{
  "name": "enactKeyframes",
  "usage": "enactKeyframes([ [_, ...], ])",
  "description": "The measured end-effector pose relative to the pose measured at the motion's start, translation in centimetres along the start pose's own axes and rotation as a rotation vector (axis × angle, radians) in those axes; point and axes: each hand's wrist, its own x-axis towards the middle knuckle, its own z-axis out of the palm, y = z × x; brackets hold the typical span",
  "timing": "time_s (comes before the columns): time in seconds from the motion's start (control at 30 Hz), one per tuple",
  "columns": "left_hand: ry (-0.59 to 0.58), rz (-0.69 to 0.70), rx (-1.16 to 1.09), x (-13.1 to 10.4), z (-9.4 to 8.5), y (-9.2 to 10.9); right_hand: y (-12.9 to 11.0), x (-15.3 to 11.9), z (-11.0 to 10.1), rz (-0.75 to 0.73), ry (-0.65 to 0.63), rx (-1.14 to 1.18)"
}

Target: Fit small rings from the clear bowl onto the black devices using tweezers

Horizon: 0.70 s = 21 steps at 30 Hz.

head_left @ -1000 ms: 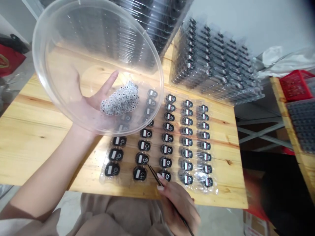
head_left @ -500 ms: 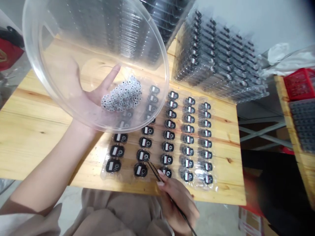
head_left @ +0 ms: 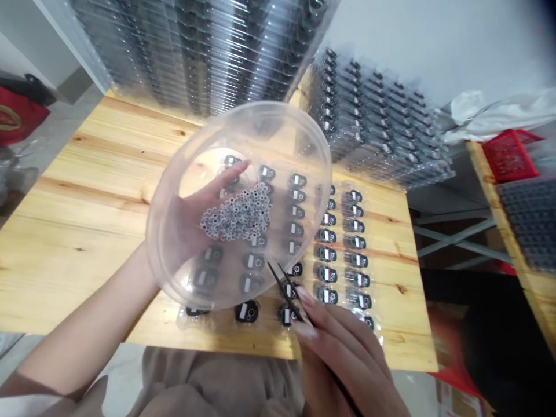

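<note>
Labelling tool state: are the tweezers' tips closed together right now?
No, the tweezers in the right hand are spread, with a visible gap between their ends.

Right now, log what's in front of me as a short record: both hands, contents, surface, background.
Left hand: holds tilted clear container, seen through its plastic
Right hand: holds dark tweezers, tips apart, overlapping the container in view
Contents: pile of small ring-like pieces
Surface: wooden table, with black parts in rows in a clear tray
Background: two stacks of clear trays; red basket at right
</note>
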Motion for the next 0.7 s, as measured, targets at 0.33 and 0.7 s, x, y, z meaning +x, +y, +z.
enactKeyframes([
  [0.33,-0.088,-0.009,-0.012,0.0,-0.3,-0.5,0.1,1.4,2.4,-0.05,0.133,0.01],
  [0.7,0.003,0.012,0.071,0.1,-0.2,-0.6,-0.2,1.8,2.4,-0.023,0.18,0.083],
])
